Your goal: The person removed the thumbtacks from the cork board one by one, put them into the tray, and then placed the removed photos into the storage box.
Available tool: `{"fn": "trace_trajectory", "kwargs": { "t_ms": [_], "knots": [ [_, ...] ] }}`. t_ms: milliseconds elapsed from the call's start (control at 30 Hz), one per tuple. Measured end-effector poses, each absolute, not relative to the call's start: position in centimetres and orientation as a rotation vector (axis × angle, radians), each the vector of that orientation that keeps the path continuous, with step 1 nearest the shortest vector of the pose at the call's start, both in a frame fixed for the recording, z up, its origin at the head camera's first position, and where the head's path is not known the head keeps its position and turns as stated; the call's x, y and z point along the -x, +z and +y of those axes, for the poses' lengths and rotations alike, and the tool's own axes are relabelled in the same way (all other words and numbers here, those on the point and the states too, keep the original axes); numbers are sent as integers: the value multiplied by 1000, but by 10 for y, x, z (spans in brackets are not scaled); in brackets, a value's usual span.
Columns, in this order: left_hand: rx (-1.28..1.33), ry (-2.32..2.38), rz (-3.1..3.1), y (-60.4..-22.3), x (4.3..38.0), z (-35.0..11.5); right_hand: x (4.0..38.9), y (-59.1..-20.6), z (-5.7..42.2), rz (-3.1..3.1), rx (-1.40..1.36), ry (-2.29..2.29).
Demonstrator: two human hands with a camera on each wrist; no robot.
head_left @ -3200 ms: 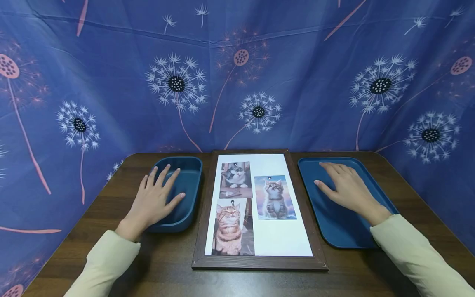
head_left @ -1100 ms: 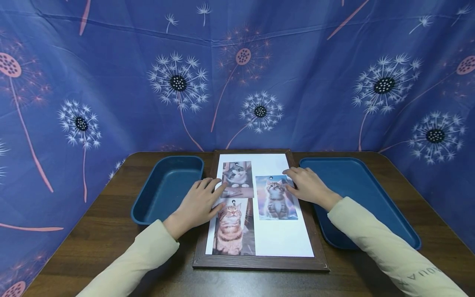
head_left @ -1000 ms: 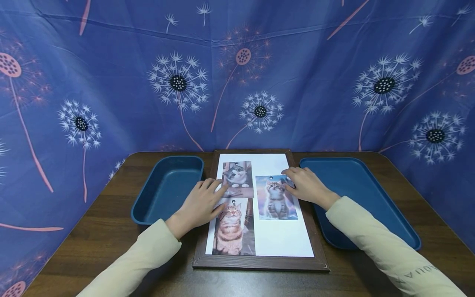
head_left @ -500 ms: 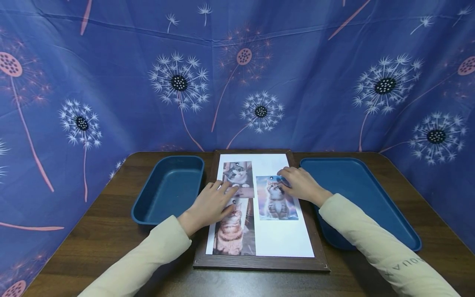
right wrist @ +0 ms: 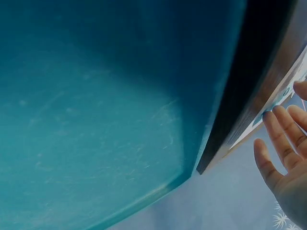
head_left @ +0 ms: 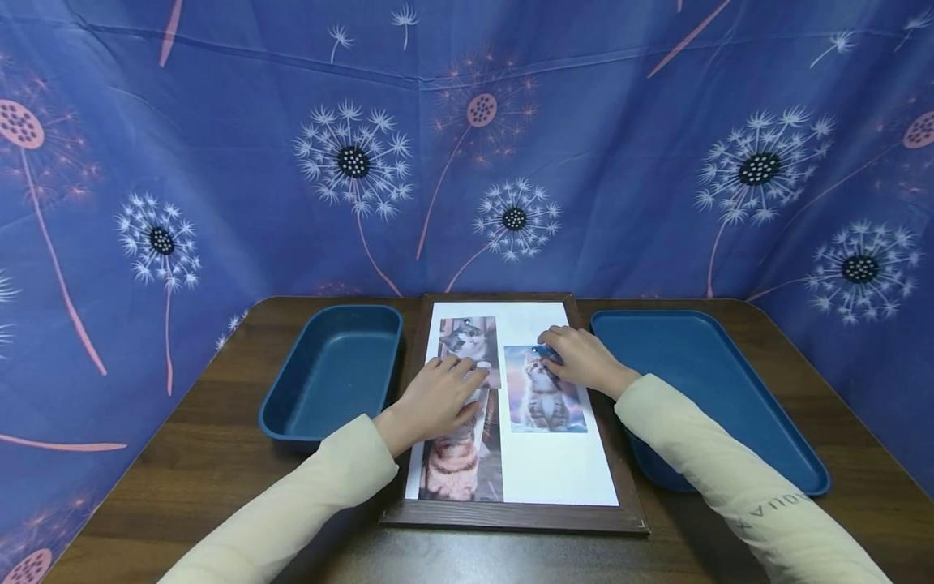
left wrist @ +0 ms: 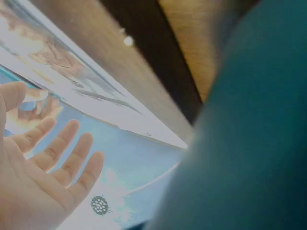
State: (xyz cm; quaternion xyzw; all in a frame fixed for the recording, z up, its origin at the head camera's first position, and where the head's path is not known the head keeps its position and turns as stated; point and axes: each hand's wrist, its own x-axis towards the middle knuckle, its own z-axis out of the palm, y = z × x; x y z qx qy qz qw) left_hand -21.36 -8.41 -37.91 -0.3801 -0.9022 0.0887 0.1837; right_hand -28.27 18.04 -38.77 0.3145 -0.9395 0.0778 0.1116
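Observation:
My left hand hovers over the two left cat photos on a white board in a brown frame. Its fingers are spread and slightly bent, holding nothing, and it hides the top of the lower-left photo. The upper-left photo has a small pin near its top edge. My right hand reaches over the upper edge of the right kitten photo, thumb and index finger on either side of its pin. In the right wrist view a gap shows between right thumb and fingers.
A deep blue bin stands left of the frame. To the right lies a shallow blue tray, with my right sleeve across its near-left part. Behind the wooden table hangs a blue dandelion-print cloth.
Both hands have come from above the bin and tray to the photos. In the last second the left hand moved right, and the right hand moved left toward the kitten photo's pin.

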Motion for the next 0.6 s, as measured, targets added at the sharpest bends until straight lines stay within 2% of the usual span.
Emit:
{"fn": "trace_trajectory", "kwargs": {
  "t_ms": [600],
  "knots": [
    [1088,307,-2606,-374,222,-63,295,-389,173,-2872,-871,313]
  ]
}}
